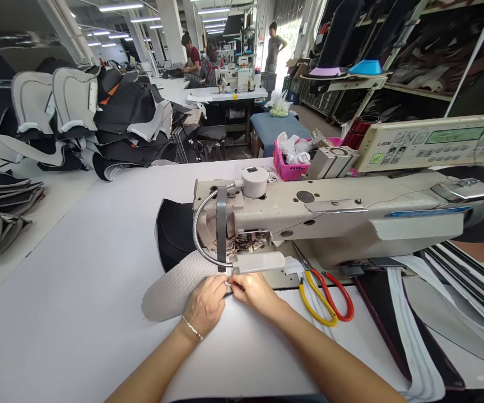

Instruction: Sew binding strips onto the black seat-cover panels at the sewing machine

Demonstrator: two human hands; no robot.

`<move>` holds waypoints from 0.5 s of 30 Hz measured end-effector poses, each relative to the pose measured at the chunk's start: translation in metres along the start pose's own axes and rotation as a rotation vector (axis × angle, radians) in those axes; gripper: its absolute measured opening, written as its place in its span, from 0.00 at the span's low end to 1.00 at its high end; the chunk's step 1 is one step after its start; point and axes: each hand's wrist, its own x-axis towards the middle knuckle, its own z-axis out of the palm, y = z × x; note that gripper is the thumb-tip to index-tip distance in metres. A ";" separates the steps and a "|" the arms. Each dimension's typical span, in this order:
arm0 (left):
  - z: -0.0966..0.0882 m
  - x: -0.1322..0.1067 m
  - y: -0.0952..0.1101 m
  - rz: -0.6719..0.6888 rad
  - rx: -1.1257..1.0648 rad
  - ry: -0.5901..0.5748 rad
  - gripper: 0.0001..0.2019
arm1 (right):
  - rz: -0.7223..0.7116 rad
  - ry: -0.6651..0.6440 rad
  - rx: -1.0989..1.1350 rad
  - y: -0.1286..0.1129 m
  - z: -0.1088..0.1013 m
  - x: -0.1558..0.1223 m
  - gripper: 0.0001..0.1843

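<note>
Left grip [206,305] and right grip [255,291] pinch a white scrap [227,282] at the edge of the grey panel [170,291], located on the white counter [82,280] beside the sewing machine [279,215]. Left: stacked panels [133,112]. Rear: co-workers [192,60], ceiling tubes [120,7].

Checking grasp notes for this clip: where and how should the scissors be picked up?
The scissors are probably best gripped by the red and yellow handle loops, coming from the person's side: the loops lie toward the person, while the blades point away into the sewing machine.
</note>
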 end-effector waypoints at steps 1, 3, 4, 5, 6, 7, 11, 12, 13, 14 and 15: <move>0.001 0.001 -0.001 0.008 -0.005 0.015 0.12 | -0.021 0.004 0.015 0.002 -0.001 0.000 0.09; 0.003 0.004 -0.004 0.021 0.005 0.050 0.12 | -0.042 0.029 0.025 0.004 -0.001 0.001 0.10; 0.004 0.006 -0.006 0.028 0.020 0.065 0.12 | -0.048 0.045 0.023 0.005 0.000 0.002 0.10; 0.005 0.007 -0.009 0.033 0.042 0.079 0.12 | -0.053 0.061 0.016 0.005 0.002 0.002 0.10; 0.006 0.009 -0.012 0.035 0.067 0.089 0.12 | -0.054 0.077 0.004 0.006 0.004 0.003 0.11; 0.007 0.011 -0.016 0.037 0.093 0.096 0.12 | -0.049 0.094 -0.017 0.006 0.006 0.004 0.11; 0.007 0.021 -0.031 0.068 0.122 0.128 0.12 | 0.000 0.129 -0.133 0.004 0.012 0.009 0.12; 0.006 0.024 -0.034 0.087 0.101 0.140 0.12 | 0.010 0.128 -0.153 0.003 0.012 0.009 0.13; 0.005 0.028 -0.038 0.108 0.073 0.150 0.12 | 0.017 0.128 -0.167 0.002 0.012 0.010 0.14; 0.005 0.031 -0.041 0.126 0.044 0.156 0.12 | 0.025 0.127 -0.176 0.000 0.011 0.011 0.15; 0.005 0.034 -0.045 0.137 0.020 0.155 0.13 | 0.036 0.126 -0.184 -0.001 0.011 0.011 0.15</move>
